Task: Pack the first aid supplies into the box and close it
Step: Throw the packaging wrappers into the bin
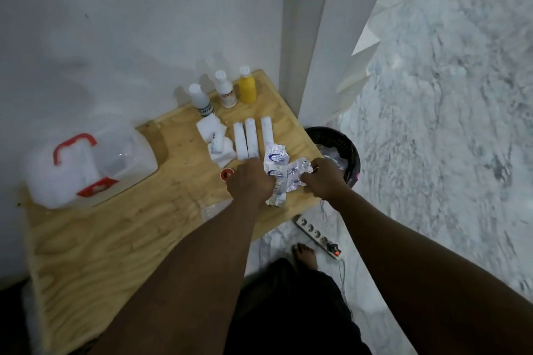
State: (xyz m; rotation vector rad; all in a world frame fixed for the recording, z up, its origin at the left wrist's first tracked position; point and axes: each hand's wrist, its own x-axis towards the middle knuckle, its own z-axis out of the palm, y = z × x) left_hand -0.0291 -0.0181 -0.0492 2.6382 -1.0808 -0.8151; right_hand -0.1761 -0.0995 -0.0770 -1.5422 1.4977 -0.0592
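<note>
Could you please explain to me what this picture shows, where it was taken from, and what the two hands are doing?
There is no machine here: a camera worn on a person's head looks down at their bare arms. On the plywood table stands a clear first aid box with a red handle, shut as far as I can tell. Against the wall stand three bottles: a yellow bottle and two white bottles. Before them lie white gauze packets, three white rolls and a small red-rimmed item. The left hand and the right hand together hold crinkled silvery foil packets. A black bin and a power strip sit on the floor.
</note>
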